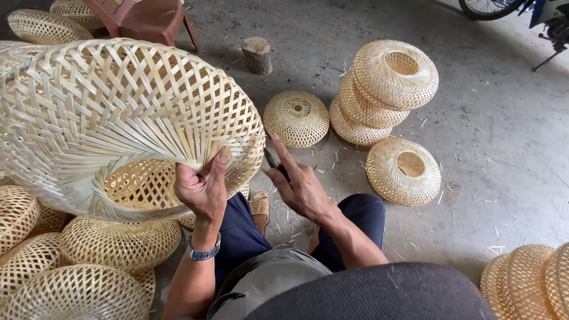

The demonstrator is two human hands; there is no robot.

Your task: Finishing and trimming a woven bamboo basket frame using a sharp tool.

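We hold the big pale open-weave bamboo dome basket (118, 118), tipped w/ its mouth toward us, filling 9–11 o'clock. Weave looks complete across body; at the rim near our thumb loose strip ends fan out, so edge finishing seems left — our judgement only.

Grey concrete floor (504, 148) carries the rest. Finished small woven bamboo shades: stack of 3 (382, 92) at 1 o'clock, 1 flat ring-shaped one (403, 171) at 3, 1 round dome (296, 118) at 12. At 7–8 o'clock approx 5 more (77, 272); partial ones at 5 and top left, count unclear.

Left hand (203, 188) clamped on the basket rim, thumb on top. Right hand (299, 184) apart from it, fingers closed round a small dark tool (274, 160), kind unclear.

Short wood stump (257, 54) at 12. Bamboo trimmings (462, 178) scattered about.
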